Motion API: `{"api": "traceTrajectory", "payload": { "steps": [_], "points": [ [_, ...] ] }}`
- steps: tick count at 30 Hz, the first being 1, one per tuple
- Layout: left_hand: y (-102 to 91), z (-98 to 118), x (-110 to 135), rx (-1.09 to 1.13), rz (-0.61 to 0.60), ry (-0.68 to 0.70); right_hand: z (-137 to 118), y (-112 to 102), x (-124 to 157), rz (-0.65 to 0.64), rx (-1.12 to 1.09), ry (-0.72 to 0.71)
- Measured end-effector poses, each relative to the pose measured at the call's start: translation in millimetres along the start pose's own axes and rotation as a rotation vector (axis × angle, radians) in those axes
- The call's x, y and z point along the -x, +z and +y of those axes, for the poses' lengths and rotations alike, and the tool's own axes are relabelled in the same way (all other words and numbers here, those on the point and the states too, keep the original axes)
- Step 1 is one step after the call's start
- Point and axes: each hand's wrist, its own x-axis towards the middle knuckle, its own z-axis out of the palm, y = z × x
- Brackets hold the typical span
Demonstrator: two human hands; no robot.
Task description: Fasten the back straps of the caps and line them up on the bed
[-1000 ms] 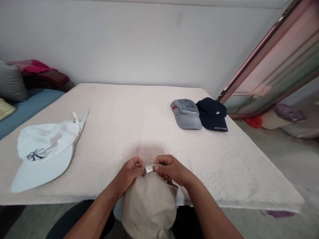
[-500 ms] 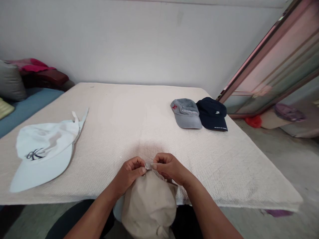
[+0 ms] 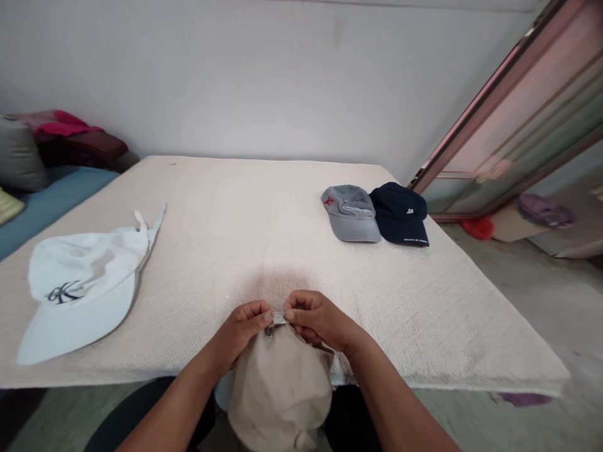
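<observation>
A beige cap (image 3: 282, 386) is held at the table's (image 3: 424, 339) near edge, its strap (image 3: 279, 318) pinched by left hand (image 3: 247, 326) and right hand (image 3: 318, 319). Adjustment is seemingly underway; a steady grip is called for.

The beige cap (image 3: 282, 389) is plain, the white cap (image 3: 87, 282) black-monogrammed, the grey cap (image 3: 352, 216) red-marked, the navy cap (image 3: 399, 215) white-lettered, the cloth (image 3: 235, 238) cream.

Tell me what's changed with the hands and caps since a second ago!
The right hand moved slightly left, closer to the left hand. Both still pinch the beige cap; neither let go. The white cap, gray cap and navy cap stayed put.
</observation>
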Motion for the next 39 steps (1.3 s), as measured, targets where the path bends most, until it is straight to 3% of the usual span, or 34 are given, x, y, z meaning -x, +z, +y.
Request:
{"api": "traceTrajectory", "payload": {
  "steps": [6, 9, 18, 26, 34, 39],
  "points": [
    [-0.9, -1.3, -2.4, -0.012, -0.019, -0.044, -6.1, 3.1, 3.3, 0.03, 0.364, -0.258],
    [-1.1, -1.8, -3.7, -0.062, -0.009, -0.045, -4.3, 5.4, 1.8, 0.065, 0.507, -0.315],
    [-4.5, -0.5, -1.9, -0.013, -0.013, -0.054, -5.2, 4.4, 1.9, 0.09, 0.651, -0.342],
    [-8.4, -0.8, 1.4, -0.004, -0.009, -0.072, -4.1, 3.1, 3.9, 0.049, 0.599, -0.241],
    [-8.4, -8.2, -2.6, 0.083, 0.009, -0.049, -6.4, 6.0, 4.2, 0.064, 0.665, -0.227],
    [-9.4, -8.2, -3.8, 0.109, -0.054, -0.065, -5.5, 6.7, 4.1, 0.061, 0.686, -0.247]
  ]
}}
